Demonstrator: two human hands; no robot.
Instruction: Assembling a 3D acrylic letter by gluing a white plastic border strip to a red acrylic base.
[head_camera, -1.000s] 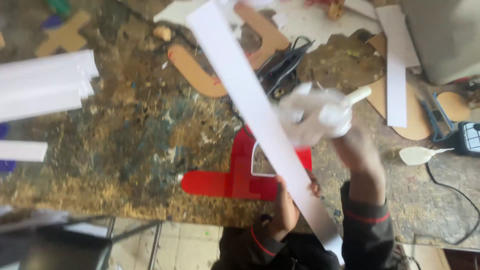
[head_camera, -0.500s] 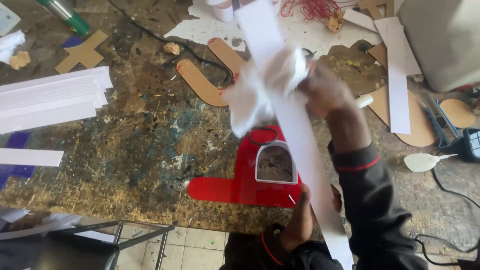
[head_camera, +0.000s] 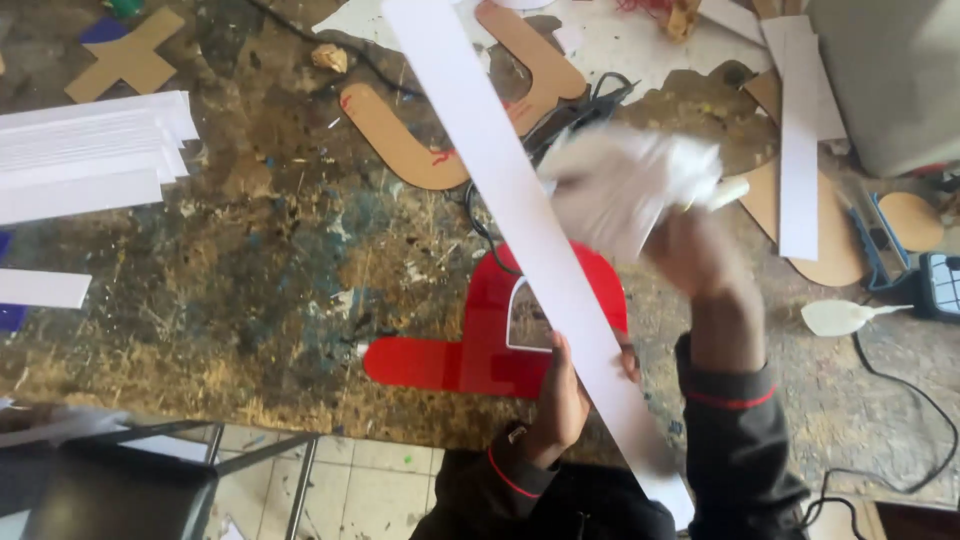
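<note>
The left hand (head_camera: 562, 400) grips the long white plastic strip (head_camera: 520, 220) near its near end; the right hand (head_camera: 695, 255) clutches a crumpled white cloth (head_camera: 625, 180) against the strip's right edge, above the red shape (head_camera: 480, 350) on the bench (head_camera: 250, 280).

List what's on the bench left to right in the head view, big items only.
Stack of white strips → cardboard cross → red cutout shape → left hand holding the long white strip → right hand with a crumpled white cloth → short white strip → white spoon-shaped piece.
</note>
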